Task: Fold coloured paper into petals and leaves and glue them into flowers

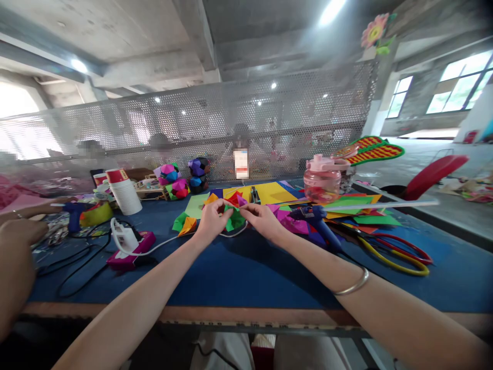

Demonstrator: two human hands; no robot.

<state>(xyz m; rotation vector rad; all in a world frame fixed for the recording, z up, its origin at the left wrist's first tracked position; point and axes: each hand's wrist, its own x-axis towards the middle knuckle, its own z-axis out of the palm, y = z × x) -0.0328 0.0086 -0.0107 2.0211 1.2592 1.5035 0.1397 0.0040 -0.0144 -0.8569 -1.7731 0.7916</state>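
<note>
A piece of folded green paper (233, 221) is held up over the middle of the blue table. My left hand (211, 218) pinches its left side with closed fingers. From the other side, the fingertips of my right hand (262, 220) press together at its edge. Just behind it lie red and orange folded papers (235, 198), partly hidden by my fingers. To the left of my left hand sit green and orange folded pieces (185, 224). Magenta folded paper (291, 222) lies beyond my right wrist, next to a blue glue gun (320, 226) with a long glue stick.
Scissors (400, 254) with red and yellow handles lie right, near coloured sheets (358, 205) and a pink jug (322, 184). At left are a purple power strip (131, 249) with cables, stacked paper cups (125, 192), and another person's hand (19, 231). Paper balls (177, 187) stand behind.
</note>
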